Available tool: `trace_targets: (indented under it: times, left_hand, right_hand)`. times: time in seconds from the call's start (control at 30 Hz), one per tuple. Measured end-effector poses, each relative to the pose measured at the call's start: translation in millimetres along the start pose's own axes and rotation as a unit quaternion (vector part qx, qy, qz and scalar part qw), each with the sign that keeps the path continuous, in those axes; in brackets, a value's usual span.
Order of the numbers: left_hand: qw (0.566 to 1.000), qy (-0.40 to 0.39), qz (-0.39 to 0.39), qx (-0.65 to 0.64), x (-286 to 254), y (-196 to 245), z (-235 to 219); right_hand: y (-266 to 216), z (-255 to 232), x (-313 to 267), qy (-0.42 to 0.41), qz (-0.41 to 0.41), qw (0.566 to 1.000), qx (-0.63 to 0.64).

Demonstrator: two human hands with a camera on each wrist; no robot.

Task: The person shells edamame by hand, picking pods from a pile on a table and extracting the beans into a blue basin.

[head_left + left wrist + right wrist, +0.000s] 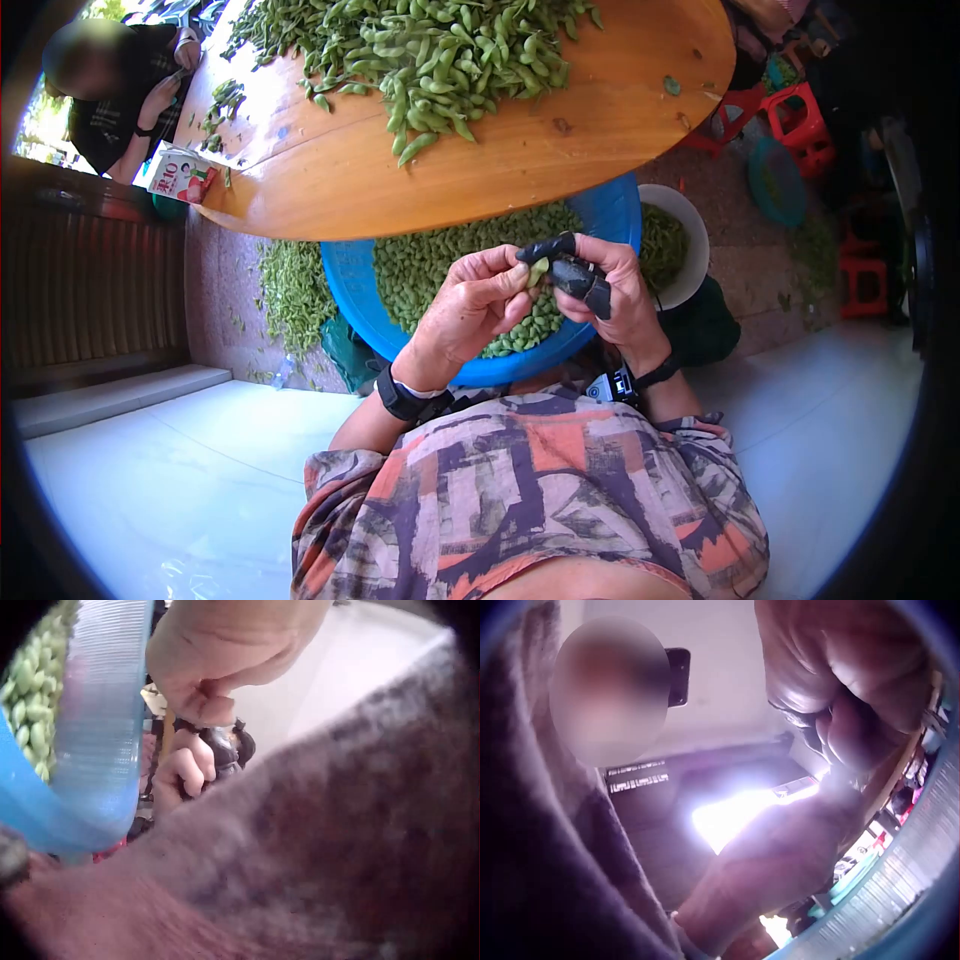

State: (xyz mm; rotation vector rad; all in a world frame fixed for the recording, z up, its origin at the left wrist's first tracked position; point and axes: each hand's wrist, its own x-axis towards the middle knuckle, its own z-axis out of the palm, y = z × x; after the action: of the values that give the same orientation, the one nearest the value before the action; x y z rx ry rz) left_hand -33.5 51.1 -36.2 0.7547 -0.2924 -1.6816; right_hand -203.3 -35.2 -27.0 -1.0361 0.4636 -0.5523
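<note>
In the head view a green pod point(538, 270) is pinched between the thumb and forefinger of the left hand point(462, 312). The right hand point(622, 298), with black coverings on its thumb and forefinger, meets the left fingertips at the pod. Both hands are above a blue basin point(350, 312) of shelled green beans point(420, 268). The left wrist view shows the left hand point(232, 645) close to the right hand point(184, 769). In the right wrist view the right hand point(847, 667) and left hand point(780, 847) come together; the pod cannot be made out there.
A wooden table point(450, 185) holds a heap of pods point(440, 60) and a small box point(181, 175). Pods point(295, 290) lie on the floor left of the basin. At its right stands a white bucket point(697, 245). Red stools point(798, 118) are farther right; another person point(115, 100) sits at the left.
</note>
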Motion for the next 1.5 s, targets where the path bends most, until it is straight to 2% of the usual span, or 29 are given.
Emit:
trace_targets:
  times: [0.07,0.13,0.17,0.2,0.23,0.27,0.3,0.33,0.37,0.43,0.5,0.53,0.57,0.6,0.63,0.67,0.7,0.77,0.8,0.87,0.93,0.97,1.03,1.1,1.17,1.2,1.27,1.4,1.5]
  left_hand:
    - [1.0,0.001,0.017,0.002,1.3,-5.2,3.4]
    - [0.961,0.087,0.157,0.212,2.0,-12.8,8.1]
    - [0.961,0.087,0.158,0.212,2.4,-13.4,8.1]
    - [0.893,0.111,0.242,0.363,2.4,-14.2,7.8]
    - [0.794,0.131,0.318,0.502,2.3,-13.3,9.5]
    - [0.739,0.141,0.341,0.564,0.4,-11.4,13.8]
    - [0.739,0.142,0.34,0.564,-1.5,-10.2,17.1]
    - [0.768,0.13,0.313,0.543,-3.5,-9.5,19.4]
    - [0.796,0.117,0.284,0.521,-5.2,-8.6,21.4]
    - [0.802,0.106,0.253,0.53,-6.0,-3.4,17.4]
    - [0.886,0.093,0.179,0.417,-2.3,-4.5,8.1]
    - [0.921,0.08,0.143,0.353,-3.1,-0.4,8.5]
    - [0.921,0.081,0.143,0.352,-3.1,1.6,7.0]
    - [0.926,0.068,0.132,0.347,-2.6,3.2,5.3]
    - [0.931,0.055,0.122,0.341,-2.4,4.1,3.3]
    - [0.96,0.037,0.096,0.259,-1.9,3.7,-0.4]
    - [0.96,0.037,0.097,0.258,-1.2,2.4,-0.1]
    - [0.989,0.025,0.089,0.112,0.8,-0.6,1.5]
    - [0.993,-0.008,0.086,0.086,1.4,-1.0,-4.1]
    - [0.991,0.004,0.096,0.092,1.1,-5.2,-4.3]
    - [0.989,0.017,0.105,0.099,1.1,-7.4,-2.5]
    - [0.991,0.025,0.102,0.08,1.3,-7.6,-1.8]
    - [0.993,0.032,0.1,0.061,2.7,-8.9,-2.8]
    - [0.993,0.005,0.114,0.021,5.7,-13.2,-10.0]
    - [0.994,0.014,0.108,-0.001,7.2,-16.1,-14.4]
    - [0.994,0.022,0.102,-0.021,7.7,-16.7,-15.3]
    - [0.994,0.027,0.099,-0.033,8.2,-17.4,-14.8]
    - [0.99,0.002,0.126,-0.056,10.3,-22.5,-14.1]
    - [0.987,0.025,0.122,-0.102,9.8,-23.5,-9.3]
  right_hand:
    - [-3.7,5.4,-1.4,0.013,-0.004,1.0,-0.025]
    - [-6.1,15.7,-3.0,0.091,-0.034,0.984,-0.148]
    - [-4.7,17.9,-2.3,0.09,-0.034,0.984,-0.148]
    - [-2.1,19.5,-1.6,0.116,-0.098,0.956,-0.251]
    - [0.6,20.8,-1.0,0.139,-0.161,0.913,-0.349]
    - [3.6,21.6,-0.3,0.139,-0.16,0.913,-0.349]
    - [6.9,22.2,0.3,0.15,-0.197,0.882,-0.402]
    - [8.8,23.6,1.0,0.159,-0.233,0.846,-0.453]
    - [8.0,27.2,0.4,0.158,-0.232,0.846,-0.453]
    - [4.5,34.1,-1.9,0.158,-0.241,0.827,-0.483]
    - [7.5,29.7,1.6,0.147,-0.266,0.819,-0.486]
    - [5.4,26.2,2.8,0.124,-0.214,0.87,-0.427]
    - [3.5,23.0,2.8,0.099,-0.161,0.913,-0.363]
    - [1.9,19.2,1.4,0.088,-0.017,0.976,-0.2]
    - [1.9,11.7,2.1,0.087,-0.017,0.976,-0.2]
    - [4.4,2.0,5.0,0.05,0.02,0.998,-0.033]
    - [9.1,-3.9,7.4,0.011,0.056,0.989,0.135]
    - [15.4,-4.1,7.6,0.011,0.016,0.986,0.163]
    - [12.5,-2.2,7.5,0.027,0.013,0.991,0.132]
    - [7.9,2.9,5.6,0.043,0.01,0.994,0.1]
    - [5.7,9.4,2.7,0.117,-0.046,0.981,-0.147]
    - [6.1,11.3,4.1,0.117,-0.046,0.981,-0.147]
    - [8.5,14.6,7.7,0.121,-0.216,0.891,-0.38]
    - [14.1,15.4,7.7,0.127,-0.237,0.88,-0.392]
    - [18.0,11.7,8.2,0.127,-0.263,0.843,-0.452]
    - [16.9,12.0,8.9,0.126,-0.262,0.843,-0.452]
    - [13.7,13.7,10.2,0.11,-0.241,0.883,-0.387]
    - [17.8,13.1,11.1,0.103,-0.252,0.879,-0.39]
    - [19.3,13.2,11.1,0.101,-0.247,0.865,-0.425]
